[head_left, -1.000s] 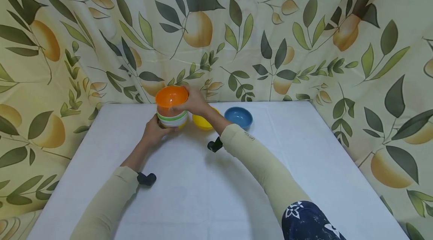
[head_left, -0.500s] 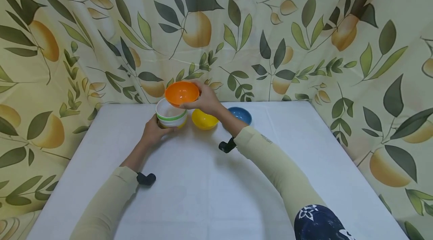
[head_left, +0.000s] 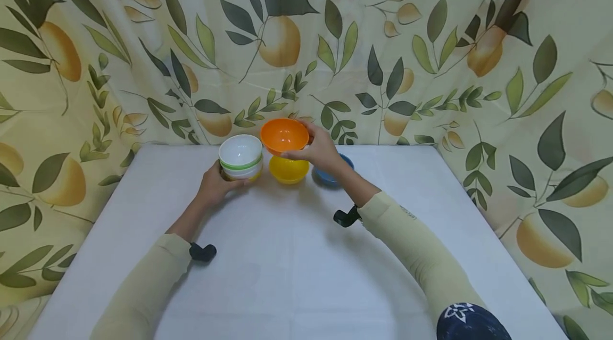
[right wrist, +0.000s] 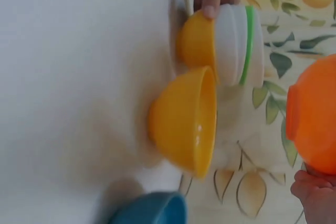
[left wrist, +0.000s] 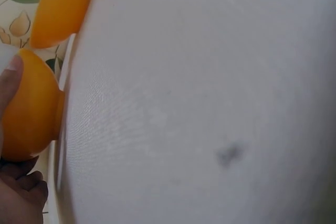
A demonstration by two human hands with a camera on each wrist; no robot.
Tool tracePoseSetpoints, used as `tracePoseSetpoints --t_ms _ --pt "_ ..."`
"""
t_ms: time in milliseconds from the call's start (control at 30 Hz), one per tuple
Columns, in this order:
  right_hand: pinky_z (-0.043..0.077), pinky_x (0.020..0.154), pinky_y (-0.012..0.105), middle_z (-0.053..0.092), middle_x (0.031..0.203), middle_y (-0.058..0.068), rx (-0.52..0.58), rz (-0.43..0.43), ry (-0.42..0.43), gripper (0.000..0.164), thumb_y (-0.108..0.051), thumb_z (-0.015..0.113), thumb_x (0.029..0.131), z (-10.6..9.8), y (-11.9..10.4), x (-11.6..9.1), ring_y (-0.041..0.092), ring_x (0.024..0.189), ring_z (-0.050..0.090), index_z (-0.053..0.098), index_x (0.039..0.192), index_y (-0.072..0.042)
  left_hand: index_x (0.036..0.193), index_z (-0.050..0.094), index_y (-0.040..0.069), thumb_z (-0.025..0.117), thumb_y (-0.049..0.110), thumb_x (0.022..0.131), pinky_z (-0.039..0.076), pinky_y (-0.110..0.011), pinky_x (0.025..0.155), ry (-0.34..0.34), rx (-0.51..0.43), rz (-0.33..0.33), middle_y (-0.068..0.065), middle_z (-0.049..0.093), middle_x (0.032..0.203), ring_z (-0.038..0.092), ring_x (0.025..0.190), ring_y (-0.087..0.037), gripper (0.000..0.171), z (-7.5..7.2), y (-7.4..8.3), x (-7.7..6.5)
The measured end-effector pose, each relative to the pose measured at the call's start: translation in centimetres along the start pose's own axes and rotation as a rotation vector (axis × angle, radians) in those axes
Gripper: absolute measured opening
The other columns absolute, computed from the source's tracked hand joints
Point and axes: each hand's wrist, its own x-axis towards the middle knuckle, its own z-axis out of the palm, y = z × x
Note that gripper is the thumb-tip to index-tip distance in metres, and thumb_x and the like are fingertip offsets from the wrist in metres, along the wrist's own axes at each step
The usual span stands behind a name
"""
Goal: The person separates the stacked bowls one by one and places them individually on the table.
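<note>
My right hand [head_left: 320, 149] holds an orange bowl [head_left: 284, 137] by its right side, thumb at the near edge. The bowl is in the air above a yellow bowl [head_left: 289, 171], apart from it. On the left, my left hand [head_left: 215, 184] grips the side of a stack. White bowls [head_left: 241, 151], one with a green stripe, sit in a yellow bowl [right wrist: 197, 38] at the bottom of that stack. The left thumb presses near the bottom bowl's rim in the right wrist view. Behind my right wrist, a blue bowl [head_left: 326, 176] is partly hidden.
A white cloth covers the table [head_left: 287, 255]; its far edge lies just behind the bowls. Beyond it hangs a curtain [head_left: 335, 36] printed with fruit and leaves. Black wrist cameras [head_left: 203, 253] sit on both sleeves.
The orange bowl has come up off the white bowls and moved right with my right hand, over the middle yellow bowl. My left hand has stayed on the stack.
</note>
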Motion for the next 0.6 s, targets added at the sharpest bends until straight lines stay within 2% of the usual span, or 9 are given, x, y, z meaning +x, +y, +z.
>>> tracePoseSetpoints --t_ms 100,267,600 --pt "0.057 0.100 0.036 0.062 0.138 0.006 0.004 -0.004 0.025 0.082 -0.022 0.095 0.081 -1.5 0.7 -0.7 0.025 0.118 0.060 0.053 0.150 -0.008 0.160 0.032 -0.001 0.094 0.035 0.081 0.029 -0.055 0.124 0.002 0.008 0.003 -0.024 0.045 0.156 0.040 0.147 -0.040 0.106 -0.1 0.1 0.2" --pt "0.057 0.102 0.036 0.062 0.139 0.011 0.001 0.003 0.074 0.079 -0.017 0.092 0.084 -3.8 1.5 -2.0 0.028 0.119 0.060 0.051 0.151 -0.004 0.160 0.032 -0.001 0.094 0.035 0.082 0.027 -0.053 0.125 0.002 0.007 0.002 -0.024 0.046 0.157 0.038 0.149 -0.039 0.106 -0.1 0.2 0.3" --pt "0.054 0.106 0.035 0.058 0.144 0.016 -0.024 0.100 0.175 0.078 -0.018 0.090 0.087 -7.7 3.6 -4.5 0.032 0.125 0.057 0.050 0.152 -0.004 0.160 0.032 0.000 0.094 0.036 0.081 0.027 -0.053 0.125 0.004 -0.003 0.008 -0.022 0.046 0.157 0.039 0.149 -0.038 0.106 -0.1 0.0 0.0"
